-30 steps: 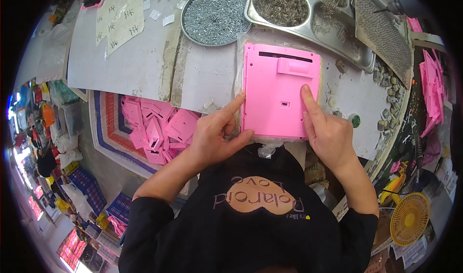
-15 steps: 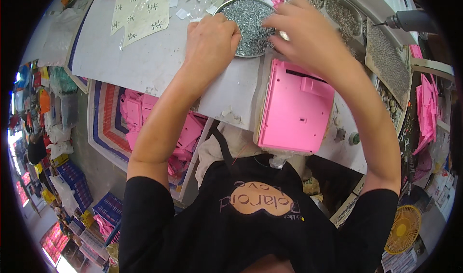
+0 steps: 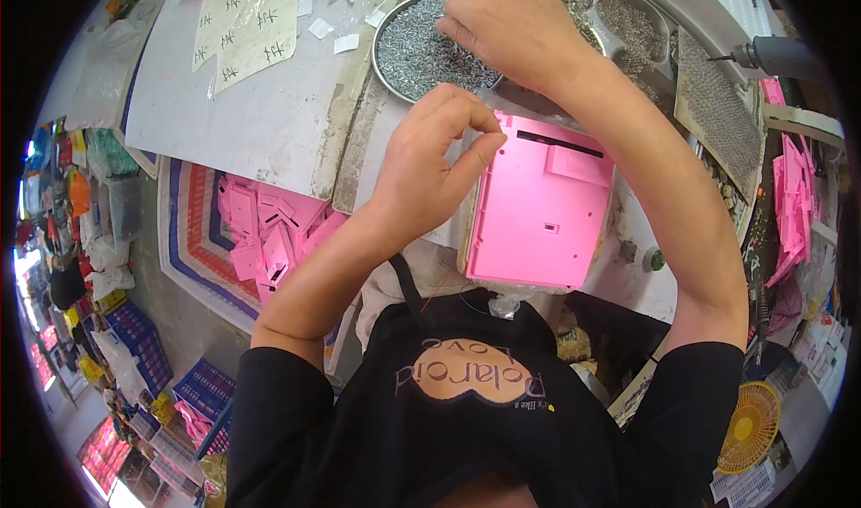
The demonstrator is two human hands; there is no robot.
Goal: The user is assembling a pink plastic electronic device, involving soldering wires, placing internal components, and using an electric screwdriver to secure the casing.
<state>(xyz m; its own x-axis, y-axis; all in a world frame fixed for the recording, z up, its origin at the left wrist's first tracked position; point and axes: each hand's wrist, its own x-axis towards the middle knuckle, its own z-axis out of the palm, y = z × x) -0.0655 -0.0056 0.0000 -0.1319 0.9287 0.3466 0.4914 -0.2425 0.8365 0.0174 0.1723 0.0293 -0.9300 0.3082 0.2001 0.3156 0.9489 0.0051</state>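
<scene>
A pink rectangular plastic panel [image 3: 538, 212], with a dark slot across its far end, lies in front of me. My left hand [image 3: 435, 154] is at its far left corner, thumb and forefinger pinched together; anything between them is too small to make out. Beyond it stands a round metal tray [image 3: 381, 73] filled with small silvery screws [image 3: 435, 51]. My right hand [image 3: 520, 28] hangs over the tray's right side, thumb and forefinger drawn close together. What its fingertips hold, if anything, cannot be made out.
A divided metal tray [image 3: 614, 37] of small brownish parts sits at the far right, beside a powered screwdriver [image 3: 771, 57]. Pink parts [image 3: 269, 225] fill a striped container at left. A marked paper sheet [image 3: 247, 28] lies on the table. A yellow fan [image 3: 749, 427] stands lower right.
My left hand has left the round tray's rim and come nearer me, to the pink panel's corner. My right hand has shifted left and farther away over the screws.
</scene>
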